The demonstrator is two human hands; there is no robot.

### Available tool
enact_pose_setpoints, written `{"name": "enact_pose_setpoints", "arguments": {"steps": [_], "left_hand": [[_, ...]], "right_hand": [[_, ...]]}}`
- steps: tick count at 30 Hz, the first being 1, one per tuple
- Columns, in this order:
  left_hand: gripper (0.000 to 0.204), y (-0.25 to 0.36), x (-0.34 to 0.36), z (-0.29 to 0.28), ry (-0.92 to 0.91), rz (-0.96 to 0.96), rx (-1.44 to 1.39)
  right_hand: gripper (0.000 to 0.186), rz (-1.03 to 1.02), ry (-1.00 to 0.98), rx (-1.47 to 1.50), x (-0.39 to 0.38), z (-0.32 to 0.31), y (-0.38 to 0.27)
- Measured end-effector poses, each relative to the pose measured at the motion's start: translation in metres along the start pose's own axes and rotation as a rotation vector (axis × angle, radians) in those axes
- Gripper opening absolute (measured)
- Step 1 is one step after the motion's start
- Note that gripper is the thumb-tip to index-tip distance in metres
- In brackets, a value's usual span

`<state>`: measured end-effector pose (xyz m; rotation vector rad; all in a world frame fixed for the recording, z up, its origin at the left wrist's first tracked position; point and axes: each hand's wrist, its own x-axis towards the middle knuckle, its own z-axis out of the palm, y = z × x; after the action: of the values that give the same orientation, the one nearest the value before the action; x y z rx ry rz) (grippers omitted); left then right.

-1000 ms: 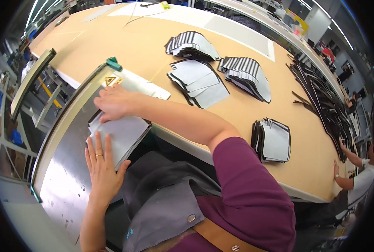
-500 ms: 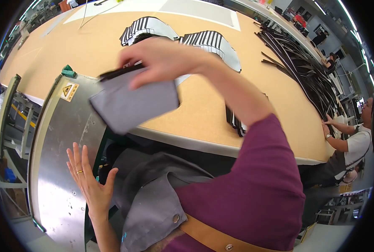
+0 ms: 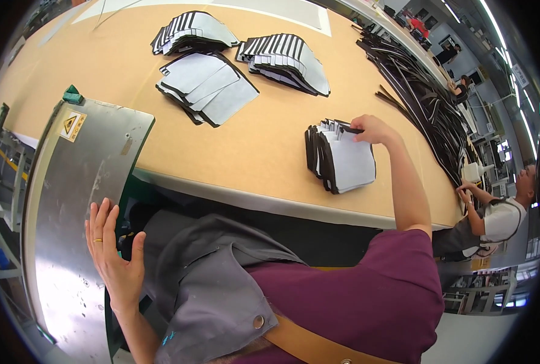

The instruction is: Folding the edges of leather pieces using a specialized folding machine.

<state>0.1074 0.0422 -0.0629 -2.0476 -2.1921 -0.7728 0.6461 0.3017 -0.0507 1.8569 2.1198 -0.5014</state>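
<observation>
My left hand [image 3: 112,249] is open, fingers raised and slightly spread over the right edge of the metal plate [image 3: 94,170], holding nothing. My right hand [image 3: 370,130] has its fingers closed on the upper edge of light grey, black-edged flat pieces at the top of a stack [image 3: 349,161] near the table's front right. Three more piles of similar pieces lie farther back: one fanned at back left [image 3: 200,27], one fanned at back middle [image 3: 288,60], and a looser one [image 3: 215,91] in front of these.
The beige table [image 3: 100,73] carries a long heap of black strips [image 3: 418,100] at right. A co-worker [image 3: 497,221] stands at the right end, hands at the strips. A green block [image 3: 73,96] sits on the plate's far corner. A metal frame [image 3: 3,182] is at far left.
My right hand lifted the grey pieces off the metal plate and carried them right to the front stack. My left hand came off them. The view has shifted.
</observation>
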Motion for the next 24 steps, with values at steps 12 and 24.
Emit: {"name": "enact_pose_setpoints", "arguments": {"steps": [12, 24], "left_hand": [[0.052, 0.001, -0.001, -0.003, -0.009, -0.009, 0.069], [0.051, -0.001, -0.002, 0.0, 0.018, 0.002, 0.125]], "right_hand": [[0.022, -0.017, 0.042, 0.459, 0.027, 0.026, 0.031], [0.075, 0.464, 0.206, 0.9, -0.023, 0.083, 0.045]]}}
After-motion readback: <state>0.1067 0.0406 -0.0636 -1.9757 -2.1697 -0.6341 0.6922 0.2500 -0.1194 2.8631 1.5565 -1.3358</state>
